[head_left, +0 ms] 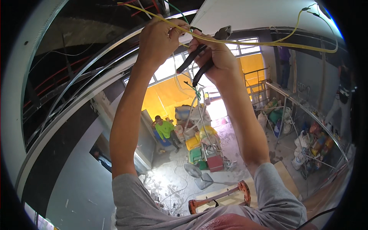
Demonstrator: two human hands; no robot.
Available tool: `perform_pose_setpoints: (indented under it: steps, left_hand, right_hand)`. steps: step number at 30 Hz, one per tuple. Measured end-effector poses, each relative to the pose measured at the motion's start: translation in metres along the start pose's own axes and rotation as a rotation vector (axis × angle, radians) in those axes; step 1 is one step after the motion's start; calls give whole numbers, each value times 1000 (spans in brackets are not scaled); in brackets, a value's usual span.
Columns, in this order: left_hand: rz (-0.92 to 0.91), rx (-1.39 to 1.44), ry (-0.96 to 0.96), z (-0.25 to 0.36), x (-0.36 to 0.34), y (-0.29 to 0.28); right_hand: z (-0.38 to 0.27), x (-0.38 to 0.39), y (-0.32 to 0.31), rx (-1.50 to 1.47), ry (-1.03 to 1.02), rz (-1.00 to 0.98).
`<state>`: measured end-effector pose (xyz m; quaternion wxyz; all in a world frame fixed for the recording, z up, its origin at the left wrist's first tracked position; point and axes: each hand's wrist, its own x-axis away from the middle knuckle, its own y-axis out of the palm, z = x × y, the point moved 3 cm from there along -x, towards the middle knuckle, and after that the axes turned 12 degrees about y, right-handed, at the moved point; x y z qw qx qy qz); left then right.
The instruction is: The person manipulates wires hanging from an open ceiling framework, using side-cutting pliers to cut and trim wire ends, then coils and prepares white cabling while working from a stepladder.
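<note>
Both my arms reach up to an opening in the ceiling. My left hand (159, 40) is closed, its fingertips pinching a thin wire whose dark end shows beside my right fingers. In my right hand (219, 55) is a pair of pliers (188, 59) with black handles, its metal jaws pointing up and right. The right thumb and fingers meet the wire close to the left fingertips. Yellow electrical wires (264, 43) pass across both hands and loop at the right toward dark-wrapped joints (306, 9). Below my hands, thin wires hang with a green knot (198, 94).
Metal ceiling framing (82, 80) edges the opening at left. Far below are a person in a bright green top (165, 129), a standing fan (193, 170), a red box (215, 163) and heaped sacks. Scaffolding (293, 100) stands at right, with another person (284, 63) up beside it.
</note>
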<state>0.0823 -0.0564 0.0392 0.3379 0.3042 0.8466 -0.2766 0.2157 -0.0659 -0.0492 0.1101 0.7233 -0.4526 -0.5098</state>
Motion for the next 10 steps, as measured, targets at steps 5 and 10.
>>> perform_pose_setpoints:
  steps: [5,10]
  left_hand:
    - [43,34,118,-8,9,2]
    - [41,66,182,-10,17,-1]
  right_hand:
    - [8,4,-7,-269,197,-106]
    - [16,8,-12,-526,367,-172]
